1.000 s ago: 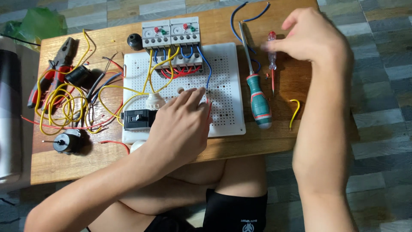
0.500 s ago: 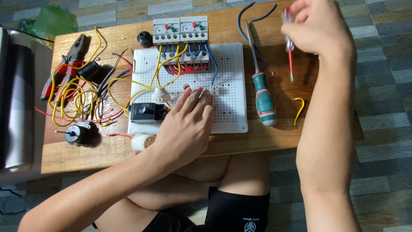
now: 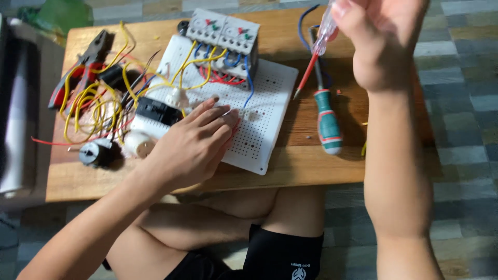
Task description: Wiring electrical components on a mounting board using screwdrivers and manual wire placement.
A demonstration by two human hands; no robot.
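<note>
Lifting the red tester screwdriver pinched in my right hand, my flat, empty left hand could slip and tug the yellow wires off the white board.

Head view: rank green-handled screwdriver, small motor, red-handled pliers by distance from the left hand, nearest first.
From the left hand, resting on the white perforated board:
1. Small motor, just left of the hand at the board's edge.
2. Green-handled screwdriver, lying to the right, off the board.
3. Red-handled pliers, far left corner of the wooden table.

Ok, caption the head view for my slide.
Left hand rests on white perforated wiring board; right hand lifts red-shafted tester screwdriver above wooden table.
</note>
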